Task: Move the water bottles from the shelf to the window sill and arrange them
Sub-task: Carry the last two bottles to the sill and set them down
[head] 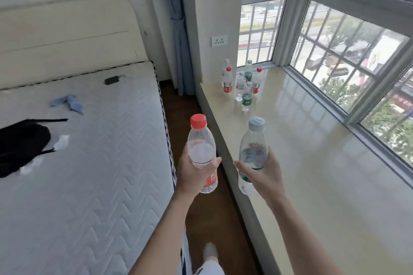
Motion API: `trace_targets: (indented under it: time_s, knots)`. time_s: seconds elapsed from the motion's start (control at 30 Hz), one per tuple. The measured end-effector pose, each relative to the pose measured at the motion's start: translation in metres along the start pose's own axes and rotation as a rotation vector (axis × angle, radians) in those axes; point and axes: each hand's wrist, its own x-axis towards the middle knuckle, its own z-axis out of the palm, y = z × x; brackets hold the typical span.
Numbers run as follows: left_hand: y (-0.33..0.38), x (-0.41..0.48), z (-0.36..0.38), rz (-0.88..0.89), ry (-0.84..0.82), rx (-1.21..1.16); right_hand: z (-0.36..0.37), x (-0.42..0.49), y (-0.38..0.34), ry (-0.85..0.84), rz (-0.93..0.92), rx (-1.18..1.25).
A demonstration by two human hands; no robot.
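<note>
Two bottles are held upright at the lower centre of the frame, one in each hand. The left hand (196, 176) is wrapped around the lower body of the red-capped bottle (202, 152), thumb and fingers closed over its red label. The right hand (263, 176) is closed around the green-labelled bottle (253, 156), which carries a pale grey cap. The red-capped bottle is carried over the strip of dark floor (185, 105) between the mattress (100, 152) and the window sill (312, 163); the green-labelled bottle is held above the sill's near edge.

The step in hand is judged to be transport: neither carried bottle is yet set down. A group of bottles (242, 82) is already standing on the sill, at the upper centre of the frame, near the wall socket (219, 40). Red and green labels are mixed within that group.

The next move is judged to require that both bottles be carried forward along the sill and lowered upright beside the standing group, without any of it being knocked over.

White characters are visible on the red label, but they cannot be read. No brand name is legible on any bottle.
</note>
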Motion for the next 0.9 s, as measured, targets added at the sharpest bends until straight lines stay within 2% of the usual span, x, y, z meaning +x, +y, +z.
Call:
trace_targets:
  time_s: [0.3,0.67,0.9]
  knots:
    - [-0.022,0.13,0.001,-0.037,0.024,-0.021,0.061,0.13,0.004,-0.075,-0.022,-0.041]
    - [-0.043,0.377,-0.039,-0.02,-0.034,-0.074,0.194,0.33,-0.039,-0.038,-0.06,-0.032]
    - [-0.049,0.473,-0.04,-0.045,-0.095,-0.118,0.233,0.408,-0.041,-0.01,-0.024,-0.071]
